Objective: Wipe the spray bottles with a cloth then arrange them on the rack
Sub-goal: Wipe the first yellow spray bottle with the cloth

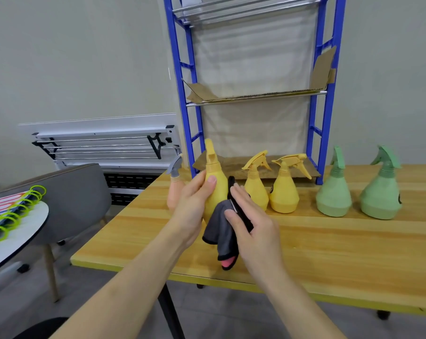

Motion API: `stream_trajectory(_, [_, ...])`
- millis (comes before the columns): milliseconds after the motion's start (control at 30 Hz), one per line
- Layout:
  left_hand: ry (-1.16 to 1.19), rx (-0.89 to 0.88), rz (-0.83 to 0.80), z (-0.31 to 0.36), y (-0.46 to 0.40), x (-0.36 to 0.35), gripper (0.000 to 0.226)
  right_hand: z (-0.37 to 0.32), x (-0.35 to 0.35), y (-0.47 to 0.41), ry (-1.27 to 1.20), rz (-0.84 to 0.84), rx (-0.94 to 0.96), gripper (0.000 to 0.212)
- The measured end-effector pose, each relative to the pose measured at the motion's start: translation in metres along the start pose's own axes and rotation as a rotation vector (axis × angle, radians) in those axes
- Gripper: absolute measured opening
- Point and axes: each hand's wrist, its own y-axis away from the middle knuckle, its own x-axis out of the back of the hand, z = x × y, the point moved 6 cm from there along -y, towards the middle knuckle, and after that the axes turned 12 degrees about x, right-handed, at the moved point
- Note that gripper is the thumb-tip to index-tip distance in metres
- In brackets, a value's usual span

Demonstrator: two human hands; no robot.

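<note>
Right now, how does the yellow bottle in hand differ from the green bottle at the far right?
The held yellow bottle is lifted off the table in the left hand; the far-right green bottle stands on the table untouched. The right hand presses a grey cloth to the yellow one; nothing touches the green one. Colours differ. Both share the same cone body and trigger head.

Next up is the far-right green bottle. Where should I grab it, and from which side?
Probably the narrow neck of the green bottle, just under the sprayer head, coming from the front. It stands upright, the body flares wide below, and the table edge side is open.
</note>
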Motion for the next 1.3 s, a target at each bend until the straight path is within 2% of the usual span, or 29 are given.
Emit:
stream_trajectory(67, [-0.095,-0.009,-0.049,-0.004,0.003,-0.010,0.023,-0.001,0.001,-0.006,0.049,-0.012,0.042,0.049])
stream_trajectory(167, [-0.111,0.039,-0.072,-0.021,0.004,-0.014,0.025,0.002,0.003,-0.020,0.104,-0.059,0.061,0.050])
stream_trajectory(267, [-0.067,0.045,-0.038,-0.030,0.002,-0.009,0.026,0.007,0.001,-0.024,0.162,-0.147,0.107,0.048])
stream_trajectory(433, [-0.103,0.044,0.002,-0.048,0.002,-0.005,0.022,0.025,0.002,-0.003,0.177,-0.153,0.079,0.047])
stream_trajectory(600, [-0.169,0.077,0.072,-0.071,-0.015,0.014,0.066,0.043,0.005,0.018,0.217,-0.179,-0.016,0.043])
stream_trajectory(733, [-0.253,0.050,0.111,-0.069,-0.029,0.019,0.045,0.057,0.012,0.016,0.262,-0.149,-0.082,0.035])
stream_trajectory(967, [-0.392,0.057,0.224,-0.070,-0.065,0.033,0.021,0.075,0.014,0.003,0.290,-0.138,-0.114,0.029])
stream_trajectory(1167, [-0.541,0.034,0.263,-0.073,-0.099,0.042,0.022,0.089,0.018,-0.010,0.289,-0.136,-0.126,0.028])
stream_trajectory(1300, [-0.637,0.068,0.262,-0.071,-0.115,0.043,0.038,0.097,0.020,-0.016,0.296,-0.149,-0.151,0.028])
